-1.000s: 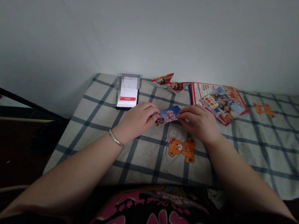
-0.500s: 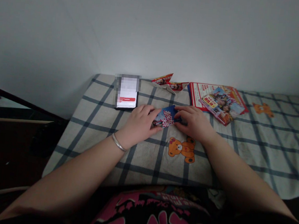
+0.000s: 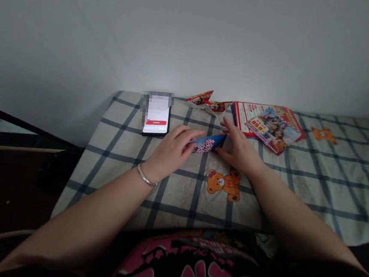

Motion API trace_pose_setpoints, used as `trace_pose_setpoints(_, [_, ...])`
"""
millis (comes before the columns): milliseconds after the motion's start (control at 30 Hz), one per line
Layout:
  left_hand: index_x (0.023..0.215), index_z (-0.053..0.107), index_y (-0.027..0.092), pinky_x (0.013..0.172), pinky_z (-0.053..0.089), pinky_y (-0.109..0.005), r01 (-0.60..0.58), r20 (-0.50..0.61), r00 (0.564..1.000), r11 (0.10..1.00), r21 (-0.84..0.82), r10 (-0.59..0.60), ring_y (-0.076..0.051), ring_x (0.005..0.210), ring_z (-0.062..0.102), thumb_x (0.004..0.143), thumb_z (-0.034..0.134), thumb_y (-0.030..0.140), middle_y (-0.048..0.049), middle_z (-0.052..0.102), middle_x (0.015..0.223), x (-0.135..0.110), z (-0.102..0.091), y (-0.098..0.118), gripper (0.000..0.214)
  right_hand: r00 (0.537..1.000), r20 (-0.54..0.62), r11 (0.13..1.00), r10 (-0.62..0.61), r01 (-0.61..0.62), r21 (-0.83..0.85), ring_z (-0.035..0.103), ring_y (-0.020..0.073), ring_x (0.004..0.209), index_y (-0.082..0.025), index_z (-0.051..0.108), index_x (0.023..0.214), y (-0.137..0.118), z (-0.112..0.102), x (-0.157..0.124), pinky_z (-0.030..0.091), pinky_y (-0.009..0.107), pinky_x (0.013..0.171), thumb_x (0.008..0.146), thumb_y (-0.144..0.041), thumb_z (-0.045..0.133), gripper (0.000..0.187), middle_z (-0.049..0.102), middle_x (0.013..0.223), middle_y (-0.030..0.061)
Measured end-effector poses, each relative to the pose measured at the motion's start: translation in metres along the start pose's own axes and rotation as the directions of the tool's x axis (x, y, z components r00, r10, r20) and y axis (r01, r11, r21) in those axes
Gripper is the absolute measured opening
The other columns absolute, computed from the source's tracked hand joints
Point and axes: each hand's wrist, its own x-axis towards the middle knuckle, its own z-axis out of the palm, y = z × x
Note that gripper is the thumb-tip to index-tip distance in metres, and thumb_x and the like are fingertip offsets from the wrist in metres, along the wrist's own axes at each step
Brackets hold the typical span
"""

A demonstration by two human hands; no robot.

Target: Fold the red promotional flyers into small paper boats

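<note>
A blue folded flyer (image 3: 208, 143) with pink and white lettering is tilted up in front of me, between my two hands. My left hand (image 3: 177, 147) pinches its left end between thumb and fingers. At the other end, my right hand (image 3: 238, 145) has its fingers spread, the thumb low near the flyer's right edge and the other fingers raised above it. A pale inner side of the paper shows beside that thumb. Part of the flyer's left end is hidden by my left fingers.
A phone (image 3: 157, 114) with a lit screen lies at the back left. Folded red flyers (image 3: 218, 107) stand by the wall (image 3: 193, 36). Behind my right hand is a stack of printed flyers (image 3: 276, 127). Everything rests on a checked cloth (image 3: 172, 202) with printed bears.
The flyer has been tilted up from lying flatter. My right fingers have lifted off it and spread, while my left hand has closed on its left end.
</note>
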Motion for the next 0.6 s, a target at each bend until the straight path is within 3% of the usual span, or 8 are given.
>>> trace_pose_setpoints(67, [0.121, 0.059, 0.020, 0.083, 0.056, -0.036, -0.039, -0.037, 0.998, 0.998, 0.047, 0.041, -0.018, 0.094, 0.062, 0.093, 0.055, 0.007, -0.0050, 0.062, 0.101, 0.0008, -0.0028, 0.0013, 0.031, 0.998, -0.070, 1.000, -0.001, 0.003, 0.026, 0.064, 0.0288, 0.115, -0.026, 0.029, 0.155, -0.0011, -0.0021, 0.0010, 0.054, 0.049, 0.098, 0.084, -0.021, 0.067, 0.081, 0.056, 0.140, 0.0158])
trace_pose_setpoints(167, [0.116, 0.062, 0.018, 0.080, 0.055, -0.034, -0.103, -0.039, 0.993, 0.990, 0.094, 0.108, -0.018, 0.089, 0.060, 0.093, 0.056, 0.009, -0.0049, 0.062, 0.095, 0.0014, -0.0039, 0.0015, 0.025, 0.989, -0.145, 0.999, -0.034, 0.035, 0.001, 0.066, 0.0253, 0.105, -0.025, 0.054, 0.135, -0.0044, -0.0061, 0.0023, 0.055, 0.044, 0.093, 0.086, -0.020, 0.065, 0.051, 0.065, 0.121, 0.0108])
trace_pose_setpoints(300, [0.113, 0.065, 0.016, 0.078, 0.054, -0.032, -0.164, 0.022, 0.986, 0.983, 0.086, 0.163, -0.018, 0.087, 0.061, 0.093, 0.056, 0.010, -0.0051, 0.063, 0.093, 0.0010, -0.0013, 0.0003, 0.023, 0.988, -0.142, 0.998, -0.063, 0.064, 0.008, 0.066, 0.0232, 0.102, -0.024, 0.066, 0.107, -0.0070, -0.0086, 0.0027, 0.056, 0.041, 0.090, 0.089, -0.019, 0.063, 0.019, 0.069, 0.108, 0.0080])
trace_pose_setpoints(400, [0.113, 0.065, 0.016, 0.080, 0.055, -0.034, -0.170, 0.100, 0.981, 0.985, 0.035, 0.166, -0.019, 0.091, 0.062, 0.094, 0.060, 0.020, -0.0066, 0.065, 0.098, -0.0001, 0.0005, -0.0011, 0.020, 0.993, -0.101, 0.998, -0.064, 0.066, 0.019, 0.067, 0.0218, 0.099, -0.024, 0.067, 0.097, -0.0057, -0.0081, 0.0021, 0.056, 0.039, 0.088, 0.089, -0.018, 0.062, 0.011, 0.070, 0.105, 0.0066])
trace_pose_setpoints(600, [0.116, 0.065, 0.016, 0.090, 0.056, -0.040, -0.053, 0.229, 0.972, 0.998, -0.020, 0.057, -0.022, 0.103, 0.064, 0.091, 0.067, 0.033, -0.0102, 0.067, 0.113, -0.0032, 0.0017, -0.0052, 0.030, 0.995, -0.074, 0.998, -0.061, 0.063, 0.023, 0.068, 0.0212, 0.097, -0.023, 0.068, 0.093, -0.0019, -0.0068, 0.0013, 0.056, 0.037, 0.088, 0.086, -0.015, 0.063, 0.012, 0.071, 0.104, 0.0064])
